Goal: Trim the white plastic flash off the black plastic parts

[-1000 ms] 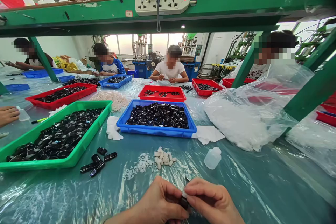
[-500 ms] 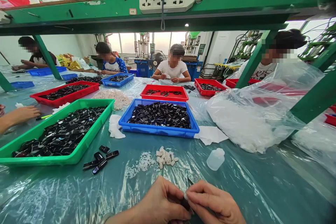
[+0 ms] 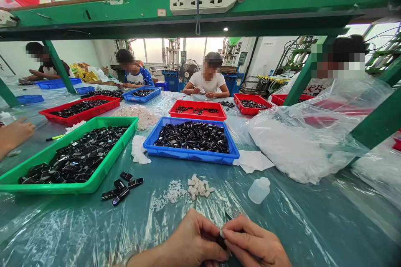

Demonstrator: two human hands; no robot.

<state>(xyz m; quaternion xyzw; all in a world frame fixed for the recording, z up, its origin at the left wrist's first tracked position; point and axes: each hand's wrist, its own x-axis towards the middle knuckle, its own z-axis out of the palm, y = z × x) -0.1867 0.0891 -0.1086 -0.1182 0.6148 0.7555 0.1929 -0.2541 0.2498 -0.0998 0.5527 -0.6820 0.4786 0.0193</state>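
Observation:
My left hand [image 3: 196, 240] is closed round a small black piece [image 3: 221, 241], mostly hidden by the fingers. My right hand [image 3: 255, 240] pinches a tiny whitish bit against it, and a thin dark tip [image 3: 228, 215] sticks out above those fingers. The two hands meet at the bottom of the view. Just beyond them lie a pile of white scraps [image 3: 173, 193] and a pile of cream-coloured chips [image 3: 199, 187]. To the right of these is a small translucent bottle [image 3: 259, 190]. Several glossy black pieces [image 3: 120, 191] rest on the plastic-covered table [image 3: 78, 229] at the left.
A green tray [image 3: 125, 145] and a blue tray [image 3: 191, 156] hold many black pieces. Red trays [image 3: 197, 117] stand behind. A large clear bag [image 3: 291, 146] lies at the right, below a green shelf frame [image 3: 125, 18]. A co-worker's hand [image 3: 19, 133] shows at the left; other people sit beyond.
The whole view has shifted slightly to the right. The co-worker's hand at the left has drawn back from beside the green tray. My hands keep nearly the same hold.

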